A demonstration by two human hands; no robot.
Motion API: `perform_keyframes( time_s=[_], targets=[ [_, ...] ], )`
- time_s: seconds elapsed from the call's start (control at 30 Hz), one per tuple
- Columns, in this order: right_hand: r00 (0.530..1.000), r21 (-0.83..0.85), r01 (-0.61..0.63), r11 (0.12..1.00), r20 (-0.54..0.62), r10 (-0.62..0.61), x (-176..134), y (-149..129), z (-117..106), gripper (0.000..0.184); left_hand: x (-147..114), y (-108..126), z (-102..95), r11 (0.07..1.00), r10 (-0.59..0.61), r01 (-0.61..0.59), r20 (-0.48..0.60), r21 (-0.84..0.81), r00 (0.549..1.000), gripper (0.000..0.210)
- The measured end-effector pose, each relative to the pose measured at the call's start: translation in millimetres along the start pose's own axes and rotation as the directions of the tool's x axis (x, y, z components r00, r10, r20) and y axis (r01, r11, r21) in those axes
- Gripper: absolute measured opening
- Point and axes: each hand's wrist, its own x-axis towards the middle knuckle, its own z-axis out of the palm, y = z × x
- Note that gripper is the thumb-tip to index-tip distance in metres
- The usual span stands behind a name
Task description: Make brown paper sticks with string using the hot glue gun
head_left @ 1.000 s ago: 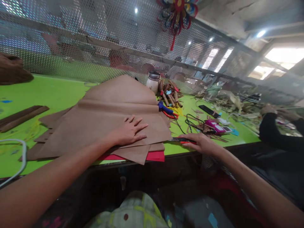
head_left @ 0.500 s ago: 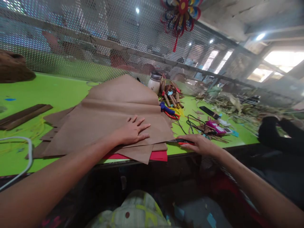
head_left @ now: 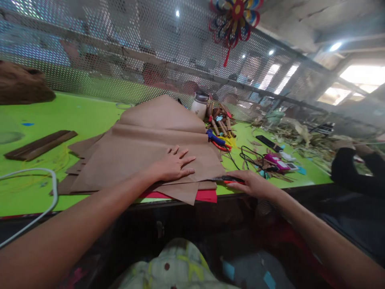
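A large sheet of brown paper with a crease across it lies on top of more brown sheets on the green table. My left hand rests flat on this sheet near its front edge, fingers spread. At the sheet's front right corner, my right hand is closed around scissors with black and red handles. Their dark blades point left and reach the paper's edge; how far apart the blades are is hard to see. Red paper sticks out from under the stack at the table's front edge.
Behind the paper stand a white jar and a pile of brown rolls. A blue-and-red tool, a black phone, a pink device and scraps lie right. A folded brown strip and white cable are left.
The view has shifted slightly, so the table items appear a little further right. The scissors' blades now lie slightly further left along the sheet's front edge. My left hand stays flat on the paper.
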Motion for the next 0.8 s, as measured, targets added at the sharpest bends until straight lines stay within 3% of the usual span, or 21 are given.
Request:
perform_keyframes(
  time_s=[0.8],
  targets=[
    [0.993, -0.176, -0.096, 0.980, 0.050, 0.107, -12.4, -18.2, 6.9, 0.037, -0.3, 0.5, 0.3, 0.999, 0.012, -0.012, -0.009, -0.036, 1.000, 0.059]
  ],
)
